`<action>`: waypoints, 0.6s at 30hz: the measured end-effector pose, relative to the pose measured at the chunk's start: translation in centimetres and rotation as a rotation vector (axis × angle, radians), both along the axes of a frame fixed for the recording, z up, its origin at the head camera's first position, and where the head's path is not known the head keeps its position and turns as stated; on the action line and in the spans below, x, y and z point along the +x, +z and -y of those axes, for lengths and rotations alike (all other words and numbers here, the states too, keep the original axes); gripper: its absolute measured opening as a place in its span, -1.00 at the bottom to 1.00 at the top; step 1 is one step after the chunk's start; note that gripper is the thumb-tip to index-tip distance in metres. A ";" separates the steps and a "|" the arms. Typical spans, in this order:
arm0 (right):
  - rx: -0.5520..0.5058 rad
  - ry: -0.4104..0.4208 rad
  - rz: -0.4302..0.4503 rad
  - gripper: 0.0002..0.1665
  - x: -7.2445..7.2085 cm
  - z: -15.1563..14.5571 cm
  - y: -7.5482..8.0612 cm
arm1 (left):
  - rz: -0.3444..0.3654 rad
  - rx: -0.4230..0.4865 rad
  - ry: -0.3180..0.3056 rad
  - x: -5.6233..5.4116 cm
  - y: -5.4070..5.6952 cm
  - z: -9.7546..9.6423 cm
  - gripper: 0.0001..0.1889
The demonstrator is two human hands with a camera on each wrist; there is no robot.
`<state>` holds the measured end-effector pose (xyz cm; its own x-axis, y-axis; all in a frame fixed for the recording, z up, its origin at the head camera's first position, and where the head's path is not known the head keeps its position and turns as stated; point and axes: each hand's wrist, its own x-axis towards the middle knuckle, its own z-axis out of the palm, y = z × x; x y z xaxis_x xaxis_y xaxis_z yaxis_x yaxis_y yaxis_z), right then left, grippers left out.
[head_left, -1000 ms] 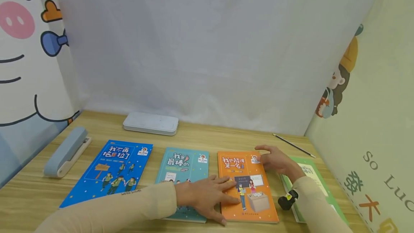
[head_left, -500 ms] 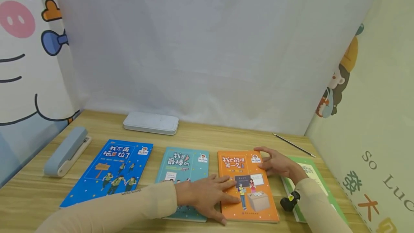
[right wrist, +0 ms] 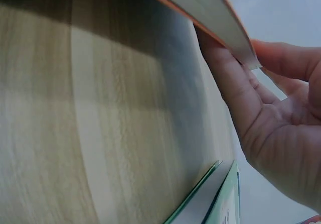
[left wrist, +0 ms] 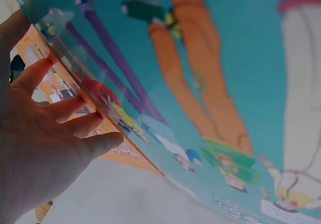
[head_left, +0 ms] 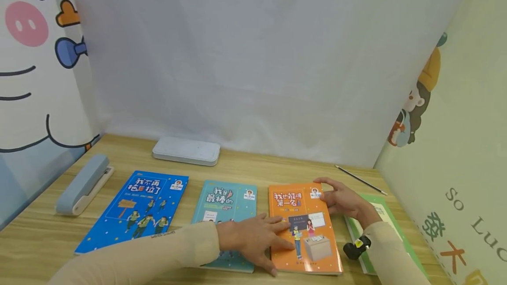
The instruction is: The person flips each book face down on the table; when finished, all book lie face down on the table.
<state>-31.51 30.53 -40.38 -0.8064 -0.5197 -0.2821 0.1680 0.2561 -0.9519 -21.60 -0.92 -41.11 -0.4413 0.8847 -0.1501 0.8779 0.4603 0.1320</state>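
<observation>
An orange book (head_left: 301,228) lies on the table with its cover up, right of a teal book (head_left: 229,201). My left hand (head_left: 257,239) spreads over the gap between the two, its fingertips resting on the orange book's left part. In the left wrist view the teal cover (left wrist: 235,83) fills most of the picture, with the spread left hand (left wrist: 50,138) beside its edge. My right hand (head_left: 342,201) holds the orange book's top right corner. Seen from the right wrist, the book's pages (right wrist: 210,18) reach between the thumb and fingers of the right hand (right wrist: 281,113).
A blue book (head_left: 138,210) and a stapler (head_left: 85,184) lie at the left. Toward the back are a pale case (head_left: 186,151) and a thin dark pencil-like stick (head_left: 360,179). A green book (head_left: 400,228) lies partly under the right forearm. A white curtain (head_left: 237,56) closes the back.
The right hand shifts very slightly at the orange book's top right corner. The whole head view slides a little to the right; the left hand stays put on the book.
</observation>
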 end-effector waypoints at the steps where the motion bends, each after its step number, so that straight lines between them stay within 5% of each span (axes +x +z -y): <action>1: -0.005 -0.009 -0.001 -0.34 0.0 0.0 0.0 | 0.000 -0.005 0.001 0.0 0.0 -0.1 -0.28; 18: -0.073 -0.090 -0.116 -0.52 1.0 0.3 2.1 | -0.102 -0.002 0.056 0.0 1.1 -0.2 -0.34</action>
